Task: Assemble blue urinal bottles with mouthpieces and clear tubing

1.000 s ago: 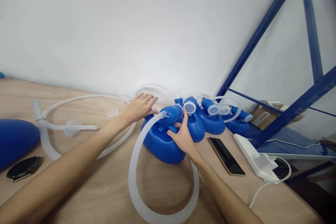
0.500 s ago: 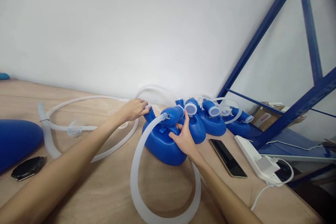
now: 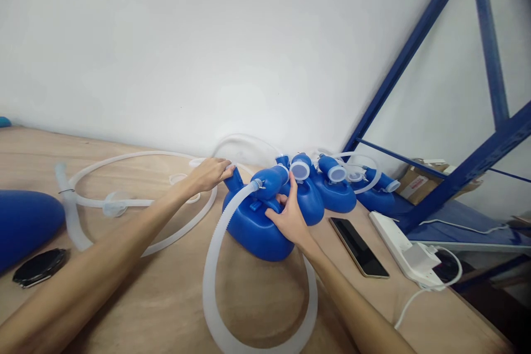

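Note:
A blue plastic bottle (image 3: 259, 235) with a moulded handle and a raised neck rests on the table in front of me. My left hand (image 3: 213, 173) is closed around the top of its neck (image 3: 234, 180), where something whitish shows. With thumb and fingers, my right hand (image 3: 291, 211) grips the bottle's handle area on the right side; its forefinger points up along a blue funnel-like piece (image 3: 271, 181). That piece lies over the bottle and joins a white corrugated hose (image 3: 213, 276), which loops toward me and back behind my right forearm.
Several similar blue bottles (image 3: 338, 196) with white-rimmed openings stand behind to the right. A phone (image 3: 360, 249) and a white power strip (image 3: 404, 251) lie at right, beside a blue metal rack (image 3: 415, 215). Clear tubing (image 3: 74, 221), a black watch-like object (image 3: 40, 267) and a blue rounded object (image 3: 29, 227) are at left.
The view has shifted slightly, so most things sit a little further left. Both hands keep the same hold on the bottle.

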